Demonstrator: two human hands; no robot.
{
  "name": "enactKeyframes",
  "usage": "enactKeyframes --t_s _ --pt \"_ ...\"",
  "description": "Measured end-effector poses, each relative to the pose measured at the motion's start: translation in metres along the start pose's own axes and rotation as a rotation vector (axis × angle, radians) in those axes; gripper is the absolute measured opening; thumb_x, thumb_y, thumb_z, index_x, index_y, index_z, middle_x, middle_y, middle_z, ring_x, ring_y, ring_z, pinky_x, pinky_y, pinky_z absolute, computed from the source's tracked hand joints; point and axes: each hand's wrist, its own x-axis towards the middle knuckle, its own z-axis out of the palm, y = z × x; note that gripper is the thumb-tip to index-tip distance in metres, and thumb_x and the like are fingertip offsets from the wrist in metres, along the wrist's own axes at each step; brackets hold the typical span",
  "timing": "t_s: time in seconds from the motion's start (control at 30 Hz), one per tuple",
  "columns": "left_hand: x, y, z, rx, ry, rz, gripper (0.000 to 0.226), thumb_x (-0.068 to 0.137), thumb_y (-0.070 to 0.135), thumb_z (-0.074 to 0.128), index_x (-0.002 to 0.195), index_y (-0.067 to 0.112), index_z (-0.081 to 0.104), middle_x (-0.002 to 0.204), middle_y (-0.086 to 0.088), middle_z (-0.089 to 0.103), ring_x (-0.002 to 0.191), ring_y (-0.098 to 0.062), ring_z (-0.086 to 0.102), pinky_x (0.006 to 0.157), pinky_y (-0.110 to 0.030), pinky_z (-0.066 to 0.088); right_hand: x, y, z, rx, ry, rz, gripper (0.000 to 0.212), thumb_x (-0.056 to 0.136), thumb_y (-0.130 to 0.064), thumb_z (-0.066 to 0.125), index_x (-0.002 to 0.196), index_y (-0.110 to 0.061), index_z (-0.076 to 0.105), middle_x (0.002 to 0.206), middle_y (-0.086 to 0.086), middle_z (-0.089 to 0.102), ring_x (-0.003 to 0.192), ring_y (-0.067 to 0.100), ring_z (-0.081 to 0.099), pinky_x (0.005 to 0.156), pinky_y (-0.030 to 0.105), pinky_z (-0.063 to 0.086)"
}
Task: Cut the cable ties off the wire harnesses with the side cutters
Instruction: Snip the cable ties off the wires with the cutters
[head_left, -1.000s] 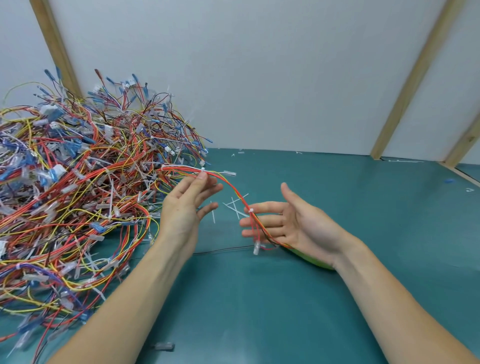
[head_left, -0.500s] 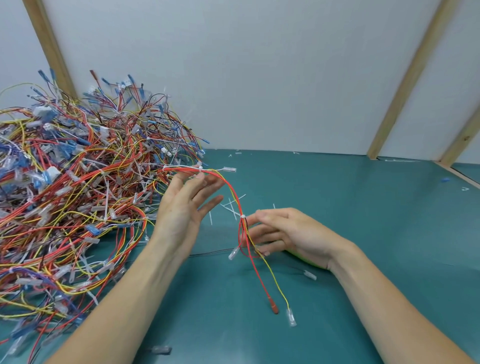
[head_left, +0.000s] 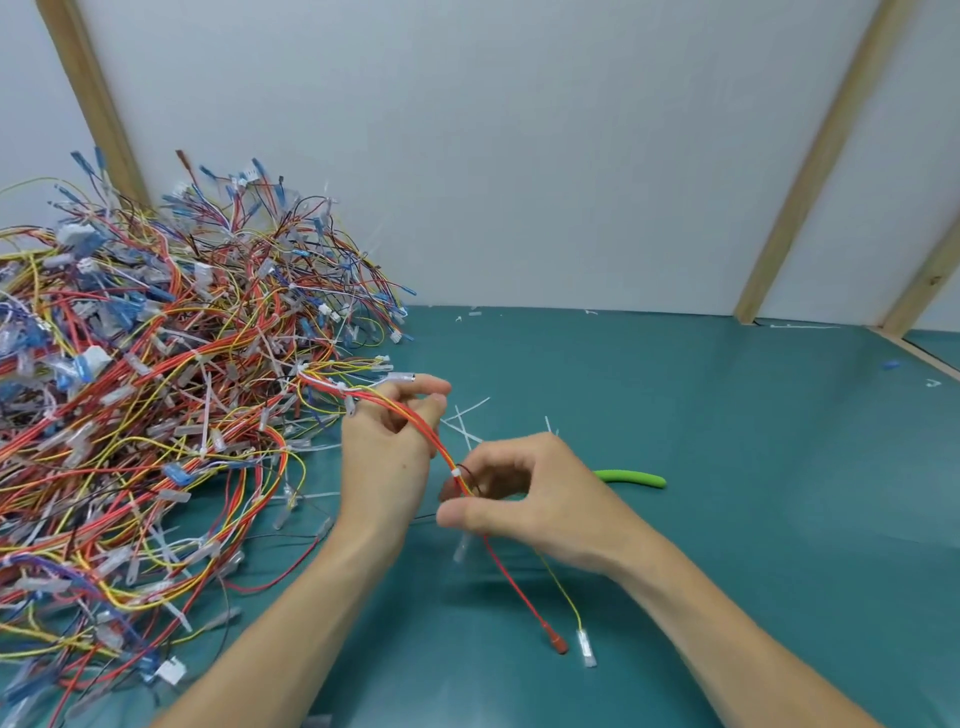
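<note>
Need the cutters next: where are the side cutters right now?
In the head view, the green handle of the side cutters lies on the teal table, just behind the right hand, partly hidden by it.

left hand (head_left: 384, 457), right hand (head_left: 524, 499), gripping harness (head_left: 436, 441)

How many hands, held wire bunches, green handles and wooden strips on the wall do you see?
Hands: 2, the left hand and the right hand
Wire harness held by both hands: 1
Green handle on the table: 1
Wooden strips on the wall: 3
Total: 7
</note>
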Motion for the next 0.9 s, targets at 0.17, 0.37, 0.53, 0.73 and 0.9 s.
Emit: enactKeyframes --t_s 0.17,0.37,0.53,0.73,0.9 --pt "0.002 0.002 0.0 -0.031 0.014 -0.075 0.017 0.092 0.001 0.059 0.096 0.014 0.069 0.062 0.01 0.062 0.059 -0.008 0.057 0.057 -0.019 0.044 0.004 0.003 -0.003 0.152 0.102 -0.064 0.028 0.101 -0.022 0.065 0.074 -0.015 0.071 0.061 0.002 0.06 0.055 0.014 0.059 0.058 0.024 0.05" --pt "0.015 0.003 -0.017 -0.447 -0.043 -0.37 0.054 0.08 0.003 0.042 0.133 0.009 0.053 0.117 -0.002 0.074 0.111 -0.015 0.069 0.097 -0.039 0.05 0.009 0.018 -0.032 0.2 0.315 0.011 0.021 0.106 -0.017 0.055 0.097 -0.013 0.074 0.061 0.001 0.059 0.054 0.018 0.055 0.062 0.034 0.05" --pt "0.026 -0.002 -0.027 -0.664 -0.031 -0.511 0.03 0.097 0.016 0.038 0.114 0.006 0.06 0.124 -0.008 0.071 0.118 -0.02 0.067 0.104 -0.04 0.047 0.0 0.028 -0.045 0.153 -0.111 0.17 0.016 0.102 -0.019 0.064 0.11 -0.022 0.077 0.055 0.005 0.059 0.049 0.017 0.054 0.055 0.024 0.043" --pt "0.027 0.007 -0.027 -0.508 0.182 -0.233 0.04 0.105 0.026 0.029 0.113 0.009 0.064 0.098 -0.007 0.078 0.088 -0.021 0.076 0.066 -0.026 0.056 0.004 0.037 -0.045 -0.142 0.074 0.283 0.012 0.092 -0.029 0.065 0.092 -0.026 0.077 0.057 0.002 0.067 0.048 0.02 0.061 0.047 0.022 0.042" --pt "0.01 0.009 -0.01 -0.037 0.03 0.205 0.027 0.11 0.022 0.036 0.106 0.013 0.061 0.062 -0.001 0.061 0.055 -0.02 0.062 0.056 -0.025 0.053 -0.001 0.032 -0.057 -0.258 0.095 0.183 0.026 0.075 -0.026 0.056 0.085 -0.029 0.08 0.078 -0.005 0.077 0.069 0.012 0.069 0.07 0.027 0.055"
